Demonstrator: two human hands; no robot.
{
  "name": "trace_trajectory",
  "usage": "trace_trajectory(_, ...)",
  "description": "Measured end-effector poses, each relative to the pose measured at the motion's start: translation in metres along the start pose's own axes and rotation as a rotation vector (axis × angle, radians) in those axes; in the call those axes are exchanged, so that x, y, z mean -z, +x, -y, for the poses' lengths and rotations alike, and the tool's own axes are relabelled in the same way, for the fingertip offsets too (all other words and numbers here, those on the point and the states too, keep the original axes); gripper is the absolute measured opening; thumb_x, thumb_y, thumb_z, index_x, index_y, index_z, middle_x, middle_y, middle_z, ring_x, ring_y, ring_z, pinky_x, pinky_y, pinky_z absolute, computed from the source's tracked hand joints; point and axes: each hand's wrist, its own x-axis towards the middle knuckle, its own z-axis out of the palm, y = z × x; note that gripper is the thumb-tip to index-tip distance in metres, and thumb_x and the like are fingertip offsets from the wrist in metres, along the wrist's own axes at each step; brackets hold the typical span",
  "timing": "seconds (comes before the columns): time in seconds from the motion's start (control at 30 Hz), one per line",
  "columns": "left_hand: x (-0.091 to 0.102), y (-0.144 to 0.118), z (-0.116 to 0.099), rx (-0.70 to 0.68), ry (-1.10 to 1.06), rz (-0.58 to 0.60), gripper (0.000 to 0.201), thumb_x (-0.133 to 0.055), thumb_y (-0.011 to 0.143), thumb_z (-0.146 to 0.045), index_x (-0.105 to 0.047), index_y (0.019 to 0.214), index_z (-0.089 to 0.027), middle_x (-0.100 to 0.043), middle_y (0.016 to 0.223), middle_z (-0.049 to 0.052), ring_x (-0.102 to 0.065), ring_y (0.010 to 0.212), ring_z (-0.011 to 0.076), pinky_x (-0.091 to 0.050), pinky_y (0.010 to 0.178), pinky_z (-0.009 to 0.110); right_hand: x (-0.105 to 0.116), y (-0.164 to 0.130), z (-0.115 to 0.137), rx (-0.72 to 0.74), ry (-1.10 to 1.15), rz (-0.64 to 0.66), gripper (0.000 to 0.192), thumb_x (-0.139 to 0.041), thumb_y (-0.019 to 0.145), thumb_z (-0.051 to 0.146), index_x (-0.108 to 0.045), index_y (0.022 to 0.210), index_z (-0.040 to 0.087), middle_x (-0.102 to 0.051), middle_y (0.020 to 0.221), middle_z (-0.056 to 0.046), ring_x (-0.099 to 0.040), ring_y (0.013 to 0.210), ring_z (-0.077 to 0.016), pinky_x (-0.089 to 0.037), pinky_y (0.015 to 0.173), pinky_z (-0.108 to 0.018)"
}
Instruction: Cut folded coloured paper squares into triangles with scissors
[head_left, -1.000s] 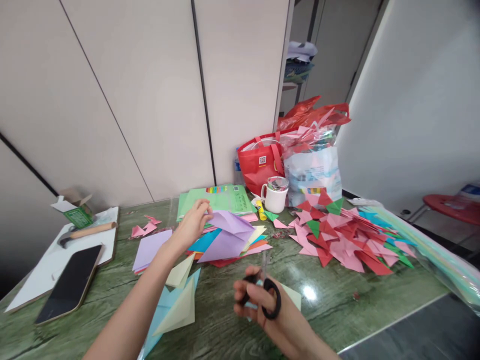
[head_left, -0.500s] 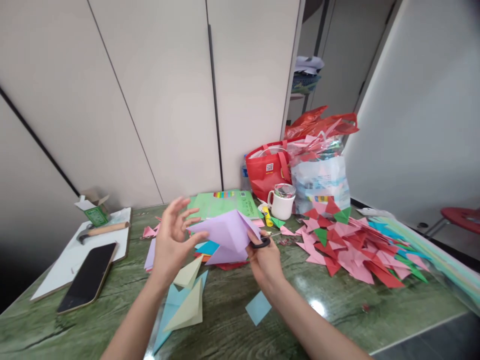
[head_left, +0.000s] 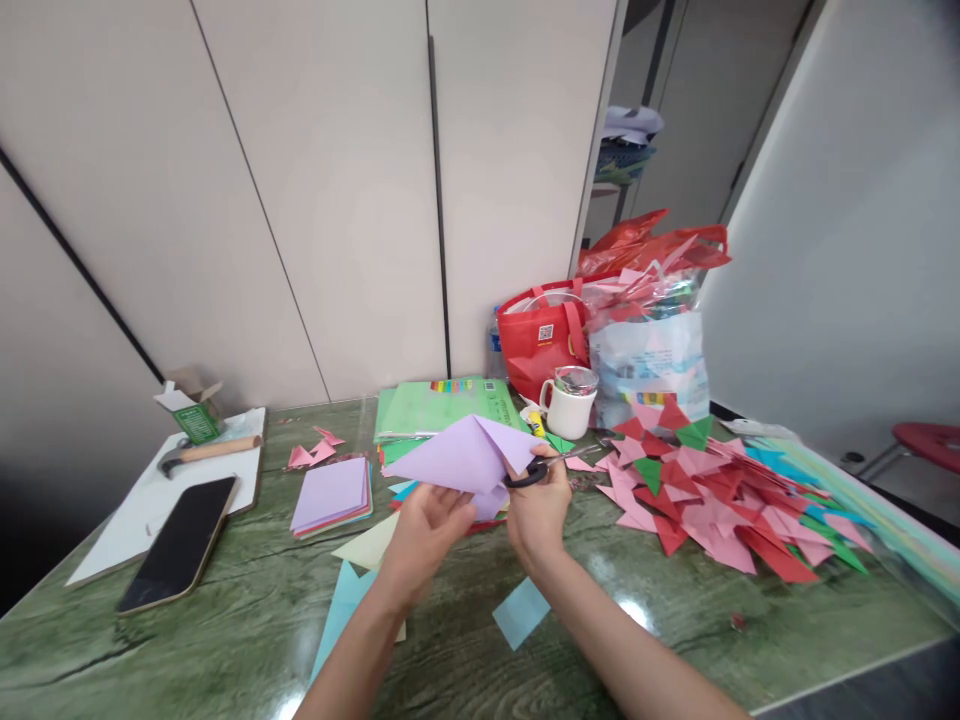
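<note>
Both my hands hold a folded purple paper (head_left: 465,458) above the green table (head_left: 675,620). My left hand (head_left: 427,530) grips its lower edge from below. My right hand (head_left: 537,505) pinches the paper's right side and also holds black-handled scissors (head_left: 541,468), whose blades point right. Under the paper lies a stack of coloured sheets (head_left: 409,490). A purple paper stack (head_left: 332,494) lies to the left, and pale yellow and light blue folded pieces (head_left: 360,560) lie near my left forearm.
A heap of red, pink and green paper triangles (head_left: 712,490) covers the right side. A white mug (head_left: 571,404), glue stick (head_left: 536,424), green paper pack (head_left: 442,405), red bag (head_left: 541,335) and plastic bag (head_left: 649,345) stand behind. Phone (head_left: 180,540), hammer (head_left: 206,452) and small box (head_left: 189,405) sit left.
My left hand let go of the purple paper, then closed on its lower edge. My right hand carried the scissors up from the table front and took the paper's right side.
</note>
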Motion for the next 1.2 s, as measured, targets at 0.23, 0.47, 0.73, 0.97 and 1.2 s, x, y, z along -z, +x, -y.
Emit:
trace_trajectory(0.23, -0.003, 0.015, 0.001, -0.078, -0.247, -0.262, 0.029, -0.073, 0.066, -0.030, -0.067, 0.089, -0.014, -0.072, 0.095, 0.010, -0.061, 0.102, 0.0257, -0.046, 0.090, 0.042, 0.012, -0.024, 0.008, -0.006, -0.165, 0.115, 0.031, -0.070, 0.065, 0.018, -0.047, 0.085, 0.021, -0.058, 0.084, 0.002, -0.058, 0.074, -0.0126, -0.047, 0.070, -0.027)
trace_trajectory(0.47, -0.006, 0.016, -0.003, -0.057, -0.298, -0.169, 0.030, -0.073, 0.067, -0.028, -0.067, 0.093, -0.014, -0.072, 0.095, 0.009, -0.061, 0.102, 0.0251, -0.046, 0.091, 0.041, 0.008, -0.046, 0.017, -0.092, -0.251, 0.219, 0.034, -0.077, 0.062, 0.023, -0.046, 0.075, 0.020, -0.055, 0.066, 0.007, -0.056, 0.059, -0.0104, -0.051, 0.057, -0.025)
trace_trajectory(0.73, 0.000, 0.024, -0.013, -0.020, -0.323, -0.203, 0.025, -0.070, 0.070, -0.034, -0.067, 0.081, -0.012, -0.072, 0.092, 0.012, -0.062, 0.099, 0.0258, -0.047, 0.088, 0.040, 0.007, -0.042, 0.014, -0.174, -0.190, 0.187, 0.035, -0.075, 0.066, 0.026, -0.042, 0.077, 0.020, -0.054, 0.064, 0.008, -0.058, 0.050, -0.0089, -0.054, 0.052, -0.024)
trace_trajectory(0.97, 0.004, 0.025, -0.017, -0.022, -0.255, -0.185, 0.026, -0.071, 0.068, -0.036, -0.067, 0.077, -0.012, -0.072, 0.081, 0.010, -0.066, 0.084, 0.0221, -0.049, 0.082, 0.037, 0.003, -0.039, 0.012, -0.182, -0.124, 0.178, 0.036, -0.075, 0.065, 0.026, -0.043, 0.077, 0.021, -0.054, 0.063, 0.009, -0.060, 0.053, -0.0101, -0.053, 0.050, -0.023)
trace_trajectory(1.2, 0.002, 0.028, -0.011, -0.005, -0.158, -0.174, 0.026, -0.078, 0.059, -0.027, -0.057, 0.054, -0.011, -0.062, 0.053, 0.001, -0.061, 0.057, 0.0142, -0.050, 0.070, 0.032, 0.005, -0.037, 0.006, -0.116, -0.210, 0.316, 0.030, -0.073, 0.068, 0.027, -0.046, 0.079, 0.020, -0.057, 0.068, 0.005, -0.060, 0.061, -0.0124, -0.049, 0.059, -0.026)
